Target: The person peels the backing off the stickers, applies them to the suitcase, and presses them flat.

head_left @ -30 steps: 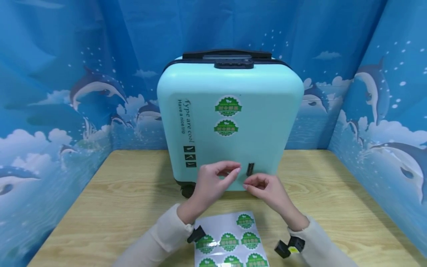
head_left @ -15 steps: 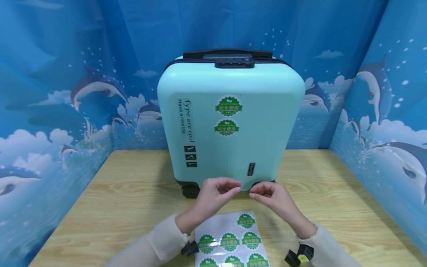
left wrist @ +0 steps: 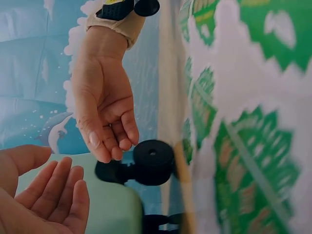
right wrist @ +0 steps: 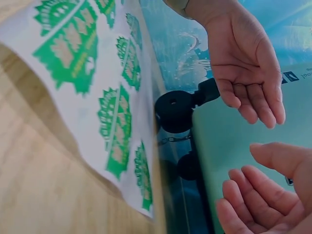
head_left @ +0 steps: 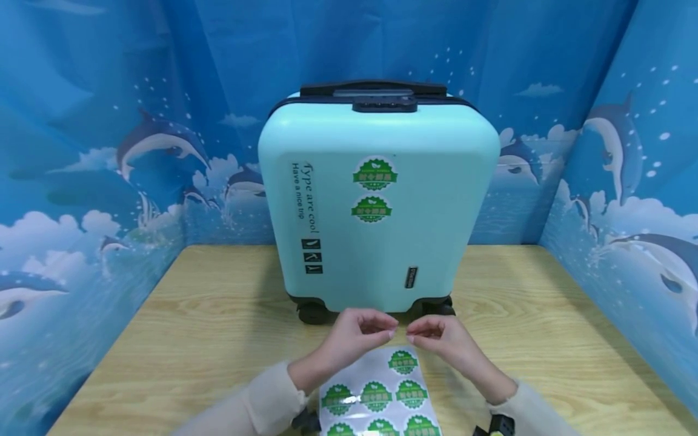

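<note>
A mint-green suitcase (head_left: 431, 218) stands upright on the table, with two round green stickers (head_left: 375, 174) one above the other on its front. Below it, my left hand (head_left: 354, 340) hovers over the far part of a white sticker sheet (head_left: 373, 366), fingers loosely bent. My right hand (head_left: 451, 346) faces it from the other side, its fingertips a small gap away. Both wrist views show the palms with nothing in them, the left hand (left wrist: 48, 195) and the right hand (right wrist: 268, 195) each with thumb apart from the fingers. Several green stickers remain on the sheet.
The suitcase has black wheels (head_left: 312, 313), a black top handle (head_left: 373, 86) and a small dark badge (head_left: 411, 277) low on its front. A wooden table (head_left: 218, 315) lies beneath everything. Blue dolphin-print curtains (head_left: 234, 48) close off the back and sides.
Both hands have come down and back from the suitcase's lower front toward the sticker sheet, uncovering its bottom edge and wheels. The suitcase and its two stickers stay in place.
</note>
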`<state>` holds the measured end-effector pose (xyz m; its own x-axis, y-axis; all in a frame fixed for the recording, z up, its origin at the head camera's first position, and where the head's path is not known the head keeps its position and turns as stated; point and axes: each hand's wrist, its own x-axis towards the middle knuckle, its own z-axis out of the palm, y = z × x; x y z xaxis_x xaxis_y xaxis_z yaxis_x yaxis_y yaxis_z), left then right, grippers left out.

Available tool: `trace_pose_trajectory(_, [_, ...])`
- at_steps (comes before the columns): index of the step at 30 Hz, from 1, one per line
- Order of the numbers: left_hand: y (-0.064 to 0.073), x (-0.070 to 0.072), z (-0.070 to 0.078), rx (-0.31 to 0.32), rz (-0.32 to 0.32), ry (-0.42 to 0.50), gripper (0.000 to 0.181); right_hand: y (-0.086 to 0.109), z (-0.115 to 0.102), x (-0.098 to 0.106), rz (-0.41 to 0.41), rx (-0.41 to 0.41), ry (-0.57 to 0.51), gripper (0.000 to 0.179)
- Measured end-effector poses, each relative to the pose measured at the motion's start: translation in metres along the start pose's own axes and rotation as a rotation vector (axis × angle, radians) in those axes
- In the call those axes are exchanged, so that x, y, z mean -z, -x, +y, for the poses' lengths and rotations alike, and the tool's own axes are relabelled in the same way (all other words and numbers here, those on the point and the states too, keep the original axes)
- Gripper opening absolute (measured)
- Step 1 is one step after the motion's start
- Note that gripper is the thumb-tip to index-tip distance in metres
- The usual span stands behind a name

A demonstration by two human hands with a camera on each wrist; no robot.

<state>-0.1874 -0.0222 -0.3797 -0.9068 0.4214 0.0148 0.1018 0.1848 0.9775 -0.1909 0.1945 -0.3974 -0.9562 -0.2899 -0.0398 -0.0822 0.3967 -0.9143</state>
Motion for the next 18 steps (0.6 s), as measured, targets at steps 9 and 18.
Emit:
trace_pose_trajectory(9, [0.0,-0.003,-0.011,0.113,-0.037,0.085,0.025,0.003,0.009,-0.005,-0.021,-0.015,-0.046,0.031])
trace_pose_trajectory(18, [-0.001,-0.005,-0.022,0.237,-0.021,0.154,0.03,0.002,0.021,-0.008,-0.054,-0.042,-0.033,0.029])
